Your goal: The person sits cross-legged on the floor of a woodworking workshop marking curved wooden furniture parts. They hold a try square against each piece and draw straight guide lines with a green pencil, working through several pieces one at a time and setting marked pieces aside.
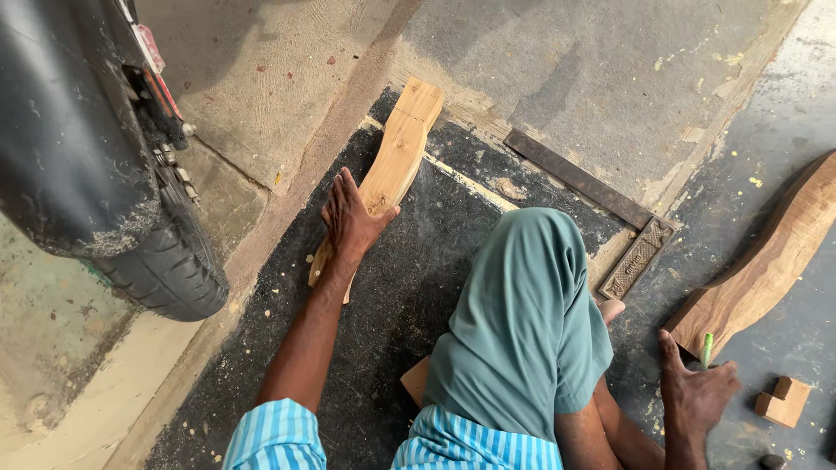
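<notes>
My left hand [350, 219] reaches forward and grips a curved, light-coloured wooden piece [398, 155] that lies on a dark mat [401, 287]. My right hand [695, 392] rests low on the floor at the right, with a green pencil [706, 349] held between its fingers. Just above that hand lies a darker curved wooden piece [766, 261]. My bent knee in grey-green trousers [522, 322] fills the middle, and a flat bit of wood [416, 379] shows under it.
A metal try square [610, 209] lies beyond my knee, its stock beside my foot. A small wooden block [783, 400] sits at the lower right. A motorcycle tyre and mudguard [104, 191] stand at the left. Sawdust flecks dot the concrete floor.
</notes>
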A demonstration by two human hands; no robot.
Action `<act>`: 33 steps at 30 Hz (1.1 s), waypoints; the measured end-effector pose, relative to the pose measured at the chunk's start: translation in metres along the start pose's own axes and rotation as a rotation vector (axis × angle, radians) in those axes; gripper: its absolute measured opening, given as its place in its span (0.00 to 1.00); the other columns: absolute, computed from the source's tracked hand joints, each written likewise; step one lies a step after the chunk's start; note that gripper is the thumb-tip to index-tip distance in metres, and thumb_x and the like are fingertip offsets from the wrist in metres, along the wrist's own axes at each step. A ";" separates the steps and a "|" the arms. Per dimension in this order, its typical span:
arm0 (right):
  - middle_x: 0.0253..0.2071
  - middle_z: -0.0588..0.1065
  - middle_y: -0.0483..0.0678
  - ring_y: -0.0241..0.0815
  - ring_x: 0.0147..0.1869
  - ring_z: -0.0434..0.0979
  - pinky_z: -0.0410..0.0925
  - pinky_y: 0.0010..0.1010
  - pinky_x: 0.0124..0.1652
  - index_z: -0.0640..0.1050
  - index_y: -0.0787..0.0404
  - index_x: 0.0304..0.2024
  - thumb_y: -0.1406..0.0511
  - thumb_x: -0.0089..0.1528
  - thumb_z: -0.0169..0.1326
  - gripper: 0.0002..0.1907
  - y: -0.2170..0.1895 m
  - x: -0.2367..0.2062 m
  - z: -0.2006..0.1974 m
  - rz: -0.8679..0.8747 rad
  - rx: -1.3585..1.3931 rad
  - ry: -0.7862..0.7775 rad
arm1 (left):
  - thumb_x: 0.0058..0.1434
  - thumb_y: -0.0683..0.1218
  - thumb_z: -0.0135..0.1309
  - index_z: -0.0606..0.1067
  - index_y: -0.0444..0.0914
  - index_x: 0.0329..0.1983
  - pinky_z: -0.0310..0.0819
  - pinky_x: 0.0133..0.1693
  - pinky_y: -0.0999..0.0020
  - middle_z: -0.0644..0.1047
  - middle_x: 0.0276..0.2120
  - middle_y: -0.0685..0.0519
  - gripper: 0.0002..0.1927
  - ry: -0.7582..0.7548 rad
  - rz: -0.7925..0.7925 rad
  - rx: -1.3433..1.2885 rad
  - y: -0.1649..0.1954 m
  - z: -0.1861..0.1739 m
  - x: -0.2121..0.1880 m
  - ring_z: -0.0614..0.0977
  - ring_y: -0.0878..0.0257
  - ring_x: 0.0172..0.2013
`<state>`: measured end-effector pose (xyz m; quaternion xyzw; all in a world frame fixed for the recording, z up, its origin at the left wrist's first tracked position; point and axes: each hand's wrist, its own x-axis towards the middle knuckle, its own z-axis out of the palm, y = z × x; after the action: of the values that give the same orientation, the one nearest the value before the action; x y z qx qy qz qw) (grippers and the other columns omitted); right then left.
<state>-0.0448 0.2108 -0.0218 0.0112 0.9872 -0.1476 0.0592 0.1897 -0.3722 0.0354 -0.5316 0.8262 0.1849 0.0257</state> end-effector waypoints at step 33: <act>0.33 0.72 0.40 0.31 0.35 0.68 0.65 0.22 0.36 0.74 0.71 0.63 0.55 0.53 0.68 0.41 -0.002 -0.024 -0.193 0.018 1.181 -0.604 | 0.43 0.37 0.70 0.66 0.48 0.66 0.43 0.73 0.51 0.72 0.61 0.56 0.45 -0.186 1.924 0.413 0.468 -0.007 -0.148 0.67 0.58 0.67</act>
<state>-0.0434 0.2655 0.1647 0.0082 0.6803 -0.6601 0.3186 -0.1606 -0.0746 0.2079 0.3982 0.9168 0.0203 0.0214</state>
